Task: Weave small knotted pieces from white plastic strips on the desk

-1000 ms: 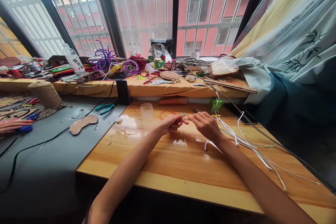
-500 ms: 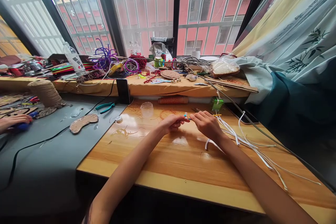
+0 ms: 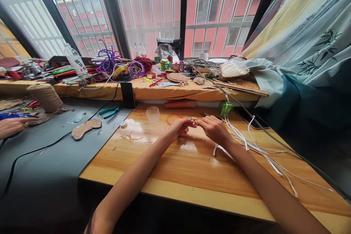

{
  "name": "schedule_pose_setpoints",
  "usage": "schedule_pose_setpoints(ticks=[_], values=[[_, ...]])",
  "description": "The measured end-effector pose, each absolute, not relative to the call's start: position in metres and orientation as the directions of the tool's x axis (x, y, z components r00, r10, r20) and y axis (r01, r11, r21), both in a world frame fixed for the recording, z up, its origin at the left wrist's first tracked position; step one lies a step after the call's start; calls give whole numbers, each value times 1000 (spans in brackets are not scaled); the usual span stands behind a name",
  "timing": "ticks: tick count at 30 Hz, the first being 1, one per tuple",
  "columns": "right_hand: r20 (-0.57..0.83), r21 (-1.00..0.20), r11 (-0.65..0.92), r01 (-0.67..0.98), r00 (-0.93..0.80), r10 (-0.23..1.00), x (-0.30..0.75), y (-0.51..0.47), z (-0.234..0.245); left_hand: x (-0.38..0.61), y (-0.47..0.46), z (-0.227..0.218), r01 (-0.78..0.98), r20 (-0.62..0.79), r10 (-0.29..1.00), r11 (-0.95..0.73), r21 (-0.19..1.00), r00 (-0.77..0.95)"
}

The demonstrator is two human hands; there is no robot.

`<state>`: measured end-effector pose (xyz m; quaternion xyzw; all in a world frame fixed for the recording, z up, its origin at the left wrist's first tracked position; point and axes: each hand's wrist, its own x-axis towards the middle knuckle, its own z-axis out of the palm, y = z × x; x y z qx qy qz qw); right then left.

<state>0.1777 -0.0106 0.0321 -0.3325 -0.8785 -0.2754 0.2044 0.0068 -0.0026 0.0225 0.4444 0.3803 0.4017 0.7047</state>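
Above the wooden table, my left hand [image 3: 180,128] is closed, pinching a small blue-and-white piece [image 3: 193,120] at its fingertips. It is too small to make out its kind. Close by on the right, my right hand [image 3: 215,128] is closed too, its fingertips meeting that piece. The thin yellow stick seen in this hand earlier is now mostly hidden by its fingers. A coil of thin orange cord [image 3: 174,119] lies just behind my left hand. White cords [image 3: 257,148] spread over the table beside my right forearm.
A clear plastic cup [image 3: 153,114], an orange cord spool [image 3: 180,104] and a green box [image 3: 226,108] stand toward the ledge. Teal pliers [image 3: 109,112] and a curved brown piece [image 3: 86,129] lie on the grey table. Another person's hand [image 3: 13,126] is at far left.
The yellow stick's end no longer sticks out past my right hand, and more of the blue-and-white piece shows. The other person's hand has shifted slightly, its finger now pointing right.
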Motion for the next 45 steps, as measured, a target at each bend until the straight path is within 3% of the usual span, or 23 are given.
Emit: schedule_pose_setpoints(ticks=[5,17,25,34,40,45], values=[[543,327,631,703,-687,484,179,-10,34,9,-3,21,-259,-122,923,227,939,365],[556,406,593,695,-703,443,177,-13,36,12,-3,20,-258,-54,917,167,952,394],[605,421,536,732,-667,436,179,-12,33,8,-6,24,-200,96,883,-3,980,459],[579,452,546,705,-698,422,175,-12,31,7,-4,20,-209,87,907,1,978,411],[576,427,544,722,-681,452,174,-12,29,7,-5,20,-137,73,901,-15,990,427],[586,375,540,754,-644,492,174,-12,28,8,-4,20,-29,150,890,-152,988,432]])
